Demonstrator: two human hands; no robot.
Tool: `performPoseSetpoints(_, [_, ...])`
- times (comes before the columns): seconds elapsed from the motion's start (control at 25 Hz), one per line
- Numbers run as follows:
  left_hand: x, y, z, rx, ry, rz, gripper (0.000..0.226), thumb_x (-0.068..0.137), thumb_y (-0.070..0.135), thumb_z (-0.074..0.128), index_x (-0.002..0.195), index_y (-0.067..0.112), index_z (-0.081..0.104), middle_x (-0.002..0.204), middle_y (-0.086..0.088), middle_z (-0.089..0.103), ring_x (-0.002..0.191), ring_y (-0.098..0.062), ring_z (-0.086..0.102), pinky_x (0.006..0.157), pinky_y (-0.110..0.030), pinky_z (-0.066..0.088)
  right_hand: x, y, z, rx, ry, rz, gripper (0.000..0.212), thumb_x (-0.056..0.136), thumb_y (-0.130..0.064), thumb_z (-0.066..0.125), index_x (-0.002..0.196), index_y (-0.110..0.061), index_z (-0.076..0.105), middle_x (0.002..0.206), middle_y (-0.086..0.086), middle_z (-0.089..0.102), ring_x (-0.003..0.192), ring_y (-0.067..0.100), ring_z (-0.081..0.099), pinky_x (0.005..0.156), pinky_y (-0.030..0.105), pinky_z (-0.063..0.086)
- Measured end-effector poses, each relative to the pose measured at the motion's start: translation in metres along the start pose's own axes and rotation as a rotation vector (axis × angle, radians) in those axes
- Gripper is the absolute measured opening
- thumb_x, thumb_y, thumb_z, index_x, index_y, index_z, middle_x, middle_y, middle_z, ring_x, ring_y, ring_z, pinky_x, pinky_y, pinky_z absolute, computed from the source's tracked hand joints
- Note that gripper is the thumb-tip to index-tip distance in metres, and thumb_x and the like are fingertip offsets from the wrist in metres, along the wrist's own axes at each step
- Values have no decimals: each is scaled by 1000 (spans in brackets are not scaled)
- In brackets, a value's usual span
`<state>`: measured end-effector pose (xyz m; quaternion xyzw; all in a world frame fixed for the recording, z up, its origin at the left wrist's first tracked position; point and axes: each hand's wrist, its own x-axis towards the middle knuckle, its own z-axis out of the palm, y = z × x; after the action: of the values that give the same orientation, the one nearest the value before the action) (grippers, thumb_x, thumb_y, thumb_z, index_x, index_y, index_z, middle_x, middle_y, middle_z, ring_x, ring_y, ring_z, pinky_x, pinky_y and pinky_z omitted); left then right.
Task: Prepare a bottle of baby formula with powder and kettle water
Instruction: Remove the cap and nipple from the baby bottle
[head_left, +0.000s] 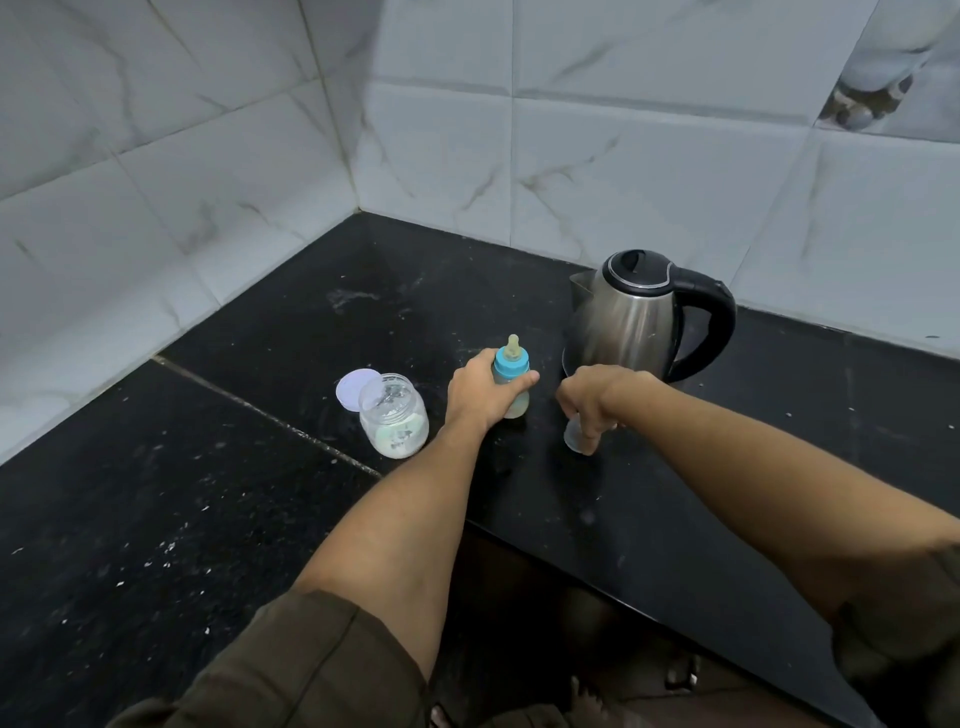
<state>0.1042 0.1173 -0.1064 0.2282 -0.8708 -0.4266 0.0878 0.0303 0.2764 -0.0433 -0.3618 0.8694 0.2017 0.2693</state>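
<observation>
Across the lower frame, a black stone counter, dusted with white specks and smears, meeting tiled walls in a corner at twelve o'clock. At two o'clock from the bottle, near it but apart, a steel kettle, upright, black handle, top closed, spout turned toward ten o'clock. At eight o'clock from the bottle, an open clear jar with pale powder low inside and something metallic resting in it, too blurred to name. Flat on the counter at ten o'clock of the jar, touching it or nearly so, a pale round lid.

Wrapped round the bottle, the left hand, thumb across the front, fingers behind. Bottle upright on the counter near frame centre, blue collar and teat fitted, pale liquid seemingly inside. At four o'clock from the bottle, the right hand, fingertips curled down and pinching a small clear cap standing on the counter, close in front of the kettle base.

By the look of it, mixing done and capping the likely step in hand. Risks from here:
- Tipping the bottle with a crooked cap approach or a hard press against a slack left grip.
- Leaking from a collar not fully screwed, impossible to check here.
- Brushing the right wrist against the kettle wall, perhaps hot.
- Sweeping the open jar over with the left forearm and spilling powder.
</observation>
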Motion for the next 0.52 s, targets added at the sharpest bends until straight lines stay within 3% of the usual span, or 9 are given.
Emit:
performPoseSetpoints(0.28, [0,-4,5,-20,-16,-17,52,81,57,80,120,24,66,110,10,69,107,-13,62,98,-40,51,10,-6,14,-13,-38,-31,64,80,-32,87,136,-17,58,85,-3,52,89,18,60,86,35,58])
performPoseSetpoints(0.52, [1,-7,8,-32,-55,-46,57,82,52,82,128,24,61,119,7,68,113,-14,62,101,-41,52,13,3,-4,-14,-7,-32,81,74,-43,91,142,-20,54,89,-3,55,84,18,58,80,35,55])
